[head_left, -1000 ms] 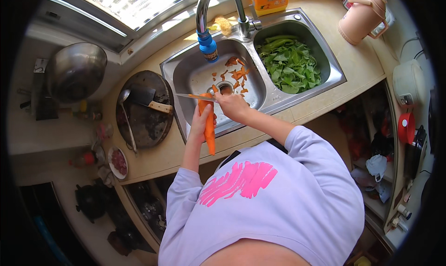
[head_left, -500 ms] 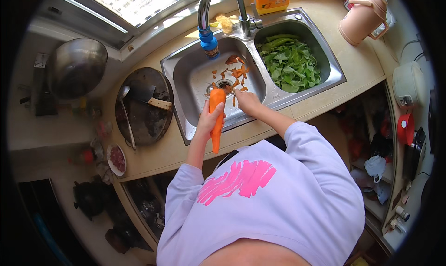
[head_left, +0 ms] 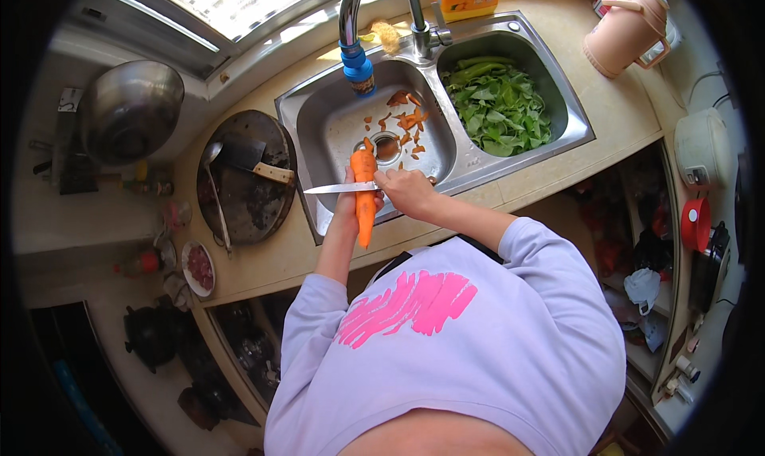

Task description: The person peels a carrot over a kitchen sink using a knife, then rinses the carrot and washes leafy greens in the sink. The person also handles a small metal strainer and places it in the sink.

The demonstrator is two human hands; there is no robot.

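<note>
A large orange carrot [head_left: 364,169] is gripped in my left hand [head_left: 347,204], thick end toward the sink and tapered tip toward me. My right hand [head_left: 408,191] is closed around a knife [head_left: 328,189]. Its bright blade lies crosswise over the carrot and points left. Both hands are over the front edge of the left sink basin [head_left: 319,129]. Orange peelings [head_left: 413,119] are scattered in that basin around the drain [head_left: 387,147].
Leafy greens [head_left: 498,113] fill the right basin. The faucet [head_left: 356,61] overhangs the left one. Left of the sink, a round chopping board [head_left: 251,209] carries a cleaver [head_left: 241,155] and a ladle [head_left: 213,155], beside a plate of meat [head_left: 199,269]. A pink jug [head_left: 625,33] stands far right.
The knife blade has swung from the carrot's far end to lie across its middle. My right hand has come nearer to me, and the carrot has shifted slightly left.
</note>
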